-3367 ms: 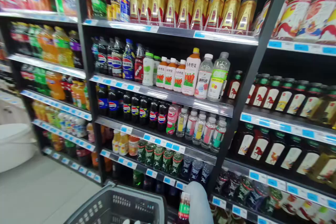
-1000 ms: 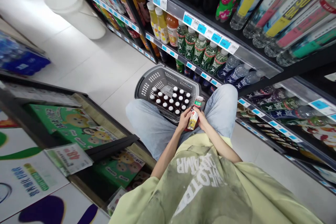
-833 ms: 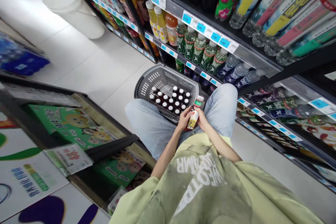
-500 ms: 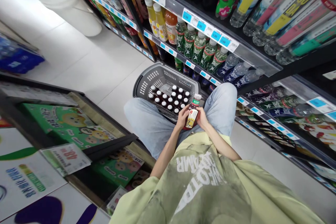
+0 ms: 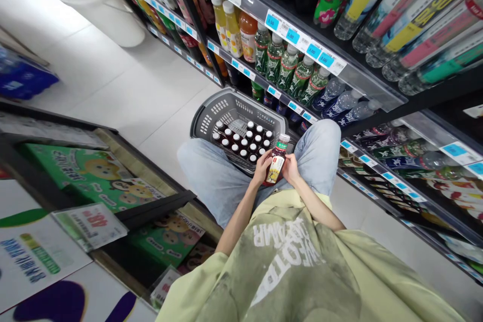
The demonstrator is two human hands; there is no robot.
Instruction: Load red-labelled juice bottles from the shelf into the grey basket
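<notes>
I look down at my lap while I crouch between store shelves. Both hands hold one small bottle [image 5: 276,161] with a white cap, green neck band and red and yellow label. My left hand [image 5: 262,168] wraps its left side and my right hand [image 5: 291,168] its right side, fingers closed on it. Just beyond my knees a grey plastic basket [image 5: 211,113] stands on the floor, with several dark bottles with white caps [image 5: 241,139] upright in it.
Drink shelves [image 5: 302,45] with blue price tags run along the right, close to my right knee. A low display with green boxes [image 5: 94,176] sits at my left. A white round bin [image 5: 98,5] stands on the pale tiled floor [image 5: 124,95] further away.
At first I faced the shelves upright; now I look down at the bottle in both hands. Over the last second the hands and bottle have barely shifted.
</notes>
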